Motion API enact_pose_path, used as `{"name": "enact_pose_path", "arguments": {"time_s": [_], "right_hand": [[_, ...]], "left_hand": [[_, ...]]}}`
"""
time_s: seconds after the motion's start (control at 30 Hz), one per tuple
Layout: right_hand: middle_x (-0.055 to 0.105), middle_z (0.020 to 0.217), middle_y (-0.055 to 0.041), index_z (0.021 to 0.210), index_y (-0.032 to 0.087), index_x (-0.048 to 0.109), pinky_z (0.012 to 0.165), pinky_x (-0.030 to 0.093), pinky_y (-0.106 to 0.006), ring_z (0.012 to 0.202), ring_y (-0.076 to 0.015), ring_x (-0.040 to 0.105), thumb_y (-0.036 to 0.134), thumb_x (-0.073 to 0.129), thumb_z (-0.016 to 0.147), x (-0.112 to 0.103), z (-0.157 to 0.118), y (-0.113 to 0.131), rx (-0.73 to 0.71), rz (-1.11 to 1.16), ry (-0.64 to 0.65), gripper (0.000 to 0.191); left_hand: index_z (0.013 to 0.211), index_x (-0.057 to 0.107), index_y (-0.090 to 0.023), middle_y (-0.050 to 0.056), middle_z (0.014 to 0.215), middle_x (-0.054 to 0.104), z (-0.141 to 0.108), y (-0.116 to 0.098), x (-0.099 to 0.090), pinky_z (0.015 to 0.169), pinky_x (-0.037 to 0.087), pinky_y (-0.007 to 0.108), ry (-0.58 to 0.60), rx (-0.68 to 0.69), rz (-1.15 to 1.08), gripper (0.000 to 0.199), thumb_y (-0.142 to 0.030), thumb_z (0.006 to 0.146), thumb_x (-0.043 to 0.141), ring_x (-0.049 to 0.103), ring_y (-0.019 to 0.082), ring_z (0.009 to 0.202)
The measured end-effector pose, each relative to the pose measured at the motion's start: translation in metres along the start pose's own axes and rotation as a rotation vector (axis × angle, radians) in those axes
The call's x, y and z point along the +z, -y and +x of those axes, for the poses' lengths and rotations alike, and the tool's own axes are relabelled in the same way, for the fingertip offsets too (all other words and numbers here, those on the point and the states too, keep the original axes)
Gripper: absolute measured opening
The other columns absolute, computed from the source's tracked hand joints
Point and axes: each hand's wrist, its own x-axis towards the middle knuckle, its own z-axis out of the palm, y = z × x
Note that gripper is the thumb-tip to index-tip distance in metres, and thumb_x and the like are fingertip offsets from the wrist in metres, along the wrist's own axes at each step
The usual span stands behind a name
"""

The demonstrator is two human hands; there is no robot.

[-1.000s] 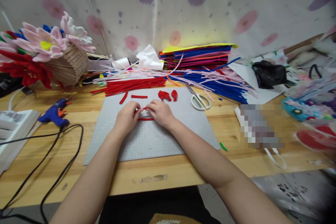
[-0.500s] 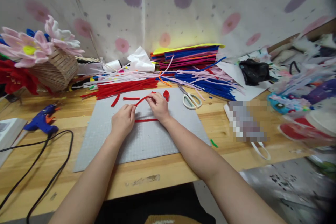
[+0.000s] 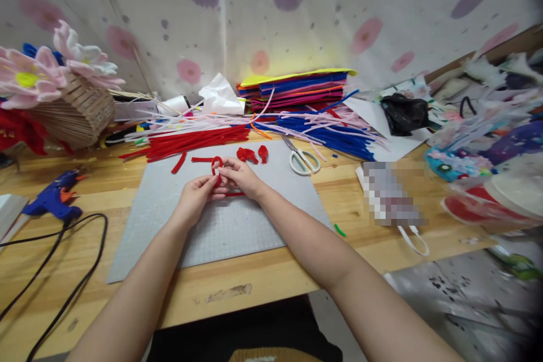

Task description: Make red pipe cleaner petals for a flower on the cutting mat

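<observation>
Over a grey cutting mat [image 3: 237,232], a red pipe cleaner [image 3: 216,164] is bent into a loop between my hands. My left hand [image 3: 198,195] pinches its lower part with thumb and fingers. Against the loop's right side, my right hand [image 3: 238,175] grips it with closed fingertips. Another red pipe cleaner lies flat on the mat behind my hands, mostly covered by them. Beyond are a short red piece [image 3: 201,159], curled red shapes [image 3: 246,155] and a single red petal-like shape [image 3: 263,154].
White-handled scissors [image 3: 304,163] rest at the mat's back right. Red pipe cleaners [image 3: 199,143] and blue ones [image 3: 331,137] lie in bundles behind. At left is a blue glue gun [image 3: 55,195] with a looping black cable. A phone-like object [image 3: 390,198], blurred out, lies right.
The red pipe cleaner has gone from a gentle arch to a closed loop. My hands have drawn together, uncovering the curled red shapes. The view has shifted slightly.
</observation>
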Motion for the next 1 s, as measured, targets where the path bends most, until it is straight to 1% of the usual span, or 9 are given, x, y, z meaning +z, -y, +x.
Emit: {"name": "enact_pose_path", "arguments": {"time_s": [0.1, 0.2, 0.27, 0.4, 0.57, 0.7, 0.77, 0.87, 1.0], "right_hand": [[0.044, 0.050, 0.0080, 0.083, 0.019, 0.054, 0.039, 0.022, -0.017, 0.039, -0.0031, 0.033, 0.039, 0.059, 0.069, -0.002, 0.001, -0.003, 0.010, -0.052, -0.046, 0.025], [0.039, 0.049, 0.0076, 0.078, 0.017, 0.058, 0.039, 0.021, -0.018, 0.040, -0.0029, 0.030, 0.043, 0.056, 0.071, -0.003, 0.002, -0.004, -0.015, -0.137, -0.079, 0.027], [0.041, 0.051, 0.0073, 0.080, 0.016, 0.059, 0.040, 0.022, -0.018, 0.041, -0.0028, 0.030, 0.041, 0.057, 0.070, -0.004, 0.001, -0.004, -0.025, -0.149, -0.086, 0.027], [0.051, 0.060, 0.0063, 0.086, 0.018, 0.055, 0.042, 0.027, -0.018, 0.043, -0.0028, 0.036, 0.035, 0.065, 0.064, -0.007, 0.001, -0.005, -0.003, -0.079, -0.097, 0.030], [0.052, 0.060, 0.0061, 0.073, 0.017, 0.051, 0.043, 0.027, -0.017, 0.044, -0.0027, 0.037, 0.036, 0.068, 0.060, -0.008, -0.001, 0.000, 0.073, 0.030, -0.076, 0.029], [0.056, 0.067, 0.0046, 0.073, 0.018, 0.052, 0.043, 0.027, -0.017, 0.047, -0.0032, 0.039, 0.035, 0.071, 0.057, -0.006, -0.004, 0.006, 0.139, 0.078, -0.053, 0.031], [0.060, 0.075, 0.0025, 0.074, 0.018, 0.052, 0.041, 0.025, -0.017, 0.046, -0.0030, 0.037, 0.035, 0.070, 0.059, -0.005, -0.005, 0.008, 0.148, 0.088, -0.026, 0.029], [0.064, 0.084, 0.0002, 0.075, 0.018, 0.049, 0.038, 0.019, -0.017, 0.042, -0.0017, 0.030, 0.036, 0.068, 0.063, -0.005, -0.004, 0.007, 0.123, 0.142, 0.008, 0.029], [0.064, 0.083, 0.0001, 0.075, 0.018, 0.046, 0.037, 0.014, -0.017, 0.039, -0.0004, 0.022, 0.036, 0.066, 0.066, -0.003, -0.003, 0.005, 0.091, 0.194, 0.006, 0.028]], "left_hand": [[0.082, 0.061, -0.011, 0.008, 0.079, 0.067, -0.003, 0.000, -0.002, 0.061, 0.053, 0.025, 0.021, -0.030, -0.055, 0.028, -0.032, 0.065, 0.066, 0.064, 0.014, 0.066], [0.084, 0.061, -0.011, 0.009, 0.082, 0.068, -0.004, 0.001, -0.004, 0.065, 0.054, 0.026, 0.011, -0.050, -0.092, 0.023, -0.025, 0.067, 0.065, 0.065, 0.015, 0.071], [0.087, 0.061, -0.010, 0.010, 0.085, 0.068, -0.005, 0.001, -0.005, 0.067, 0.054, 0.026, 0.024, -0.064, -0.113, 0.021, -0.022, 0.069, 0.063, 0.065, 0.015, 0.073], [0.089, 0.061, -0.010, 0.009, 0.082, 0.068, -0.006, 0.002, -0.006, 0.064, 0.053, 0.024, 0.061, -0.079, -0.136, 0.020, -0.021, 0.072, 0.061, 0.065, 0.014, 0.071], [0.093, 0.060, -0.010, 0.006, 0.069, 0.066, -0.005, 0.004, -0.007, 0.057, 0.052, 0.023, 0.059, -0.068, -0.128, 0.026, -0.031, 0.079, 0.053, 0.063, 0.011, 0.058], [0.091, 0.060, -0.009, 0.007, 0.070, 0.066, -0.005, 0.004, -0.009, 0.058, 0.052, 0.022, 0.081, -0.082, -0.171, 0.023, -0.028, 0.080, 0.051, 0.063, 0.012, 0.062], [0.098, 0.058, -0.011, 0.007, 0.071, 0.066, -0.006, 0.002, -0.011, 0.057, 0.052, 0.022, 0.122, -0.098, -0.187, 0.023, -0.022, 0.077, 0.054, 0.064, 0.012, 0.062], [0.110, 0.051, -0.016, 0.005, 0.069, 0.066, -0.009, -0.001, -0.011, 0.054, 0.051, 0.022, 0.198, -0.119, -0.198, 0.035, -0.018, 0.075, 0.056, 0.064, 0.013, 0.060], [0.104, 0.052, -0.016, 0.005, 0.070, 0.067, -0.011, -0.001, -0.009, 0.052, 0.051, 0.023, 0.216, -0.115, -0.200, 0.029, -0.020, 0.075, 0.055, 0.065, 0.015, 0.062]]}}
